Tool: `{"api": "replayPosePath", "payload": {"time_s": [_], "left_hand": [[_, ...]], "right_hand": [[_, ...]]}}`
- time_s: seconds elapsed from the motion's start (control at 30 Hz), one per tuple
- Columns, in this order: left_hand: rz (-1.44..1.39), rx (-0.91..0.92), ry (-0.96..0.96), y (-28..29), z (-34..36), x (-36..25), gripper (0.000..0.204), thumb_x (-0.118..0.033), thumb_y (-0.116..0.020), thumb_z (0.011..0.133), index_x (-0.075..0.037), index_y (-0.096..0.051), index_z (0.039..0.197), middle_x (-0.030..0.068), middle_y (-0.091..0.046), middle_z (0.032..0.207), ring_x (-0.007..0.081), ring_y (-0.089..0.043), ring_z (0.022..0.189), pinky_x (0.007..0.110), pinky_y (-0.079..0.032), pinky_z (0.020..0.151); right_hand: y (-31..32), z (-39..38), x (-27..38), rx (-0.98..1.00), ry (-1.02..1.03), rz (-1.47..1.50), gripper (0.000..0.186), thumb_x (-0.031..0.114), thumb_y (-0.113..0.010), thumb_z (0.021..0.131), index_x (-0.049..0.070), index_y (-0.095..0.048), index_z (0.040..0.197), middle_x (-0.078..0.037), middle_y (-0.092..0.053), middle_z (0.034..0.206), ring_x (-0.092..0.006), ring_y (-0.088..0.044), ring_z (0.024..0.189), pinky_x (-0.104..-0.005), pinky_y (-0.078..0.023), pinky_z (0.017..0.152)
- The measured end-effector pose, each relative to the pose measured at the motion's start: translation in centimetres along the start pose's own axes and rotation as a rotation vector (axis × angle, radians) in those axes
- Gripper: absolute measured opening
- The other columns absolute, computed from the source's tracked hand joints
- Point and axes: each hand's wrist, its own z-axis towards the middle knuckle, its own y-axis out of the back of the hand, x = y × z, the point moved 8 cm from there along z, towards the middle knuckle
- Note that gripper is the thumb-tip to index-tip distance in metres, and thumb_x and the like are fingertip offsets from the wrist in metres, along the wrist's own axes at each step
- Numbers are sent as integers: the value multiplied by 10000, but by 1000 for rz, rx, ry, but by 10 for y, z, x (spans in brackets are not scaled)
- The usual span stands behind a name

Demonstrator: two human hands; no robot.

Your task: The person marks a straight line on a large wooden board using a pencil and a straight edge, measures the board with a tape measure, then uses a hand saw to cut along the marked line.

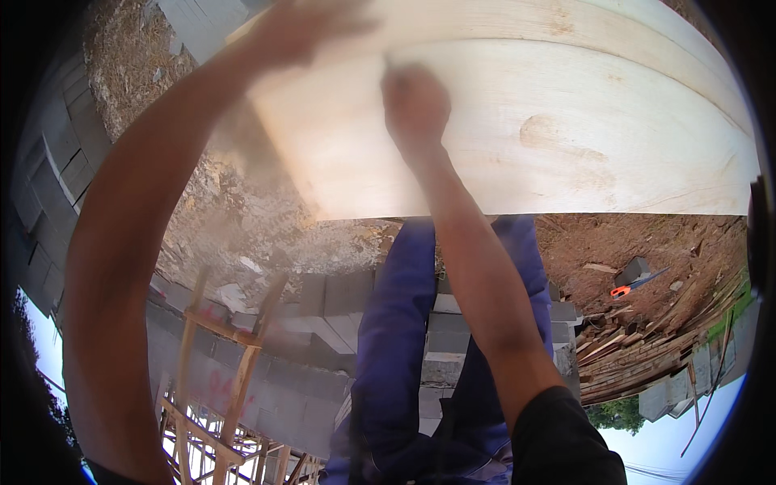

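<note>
A pale plywood sheet fills the upper middle, with a second pale board or strip along its far side. My left hand, smeared by motion, is over the sheet's upper left, its fingers apart; I cannot tell if it touches the wood. My right hand is closed in a fist on the sheet, right of the left hand, with a small thin item at its top that is too blurred to name.
My legs in blue trousers show below the sheet. Grey blocks and timber framing lie to the lower left. On the dirt at right are a saw with an orange handle and piled scrap wood. More blocks line the far left.
</note>
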Motion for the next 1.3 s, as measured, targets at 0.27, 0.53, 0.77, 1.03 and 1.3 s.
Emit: {"api": "replayPosePath", "payload": {"time_s": [0.27,0.53,0.77,1.03,1.3], "left_hand": [[-37,-189,-36,-17,-13,9,1109,-249,-853,788,-451,-138,1612,21,-46,1729,337,-169,1565,594,-277,1240],[-30,-224,-33,-24,-5,9,1083,-135,-809,796,-444,-164,1610,18,-48,1730,332,-160,1569,609,-256,1247],[-82,-168,-21,-30,-10,10,1056,-32,-739,818,-444,-173,1608,17,-42,1731,330,-155,1571,612,-241,1253],[-44,-168,-1,-28,-10,9,1029,-74,-738,845,-459,-163,1607,6,-39,1731,320,-144,1574,604,-238,1253],[-40,68,62,-30,-11,4,1034,-205,-776,874,-467,-100,1611,3,7,1734,322,-114,1579,573,-203,1270]], "right_hand": [[-108,-39,63,232,197,124,183,216,-641,947,52,-663,870,-119,-673,858,-320,-678,793,-443,-540,722],[-194,-56,99,281,237,138,174,194,-630,935,38,-655,862,-138,-683,876,-337,-695,810,-459,-557,740],[-219,-53,99,329,220,93,85,127,-632,892,58,-679,909,-131,-709,930,-325,-715,878,-451,-574,776],[-201,-45,90,271,211,8,57,103,-629,895,63,-666,911,-119,-705,935,-310,-716,872,-429,-577,769],[-19,2,1,97,167,-76,197,225,-639,973,46,-669,894,-120,-692,877,-299,-683,760,-427,-539,718]]}}
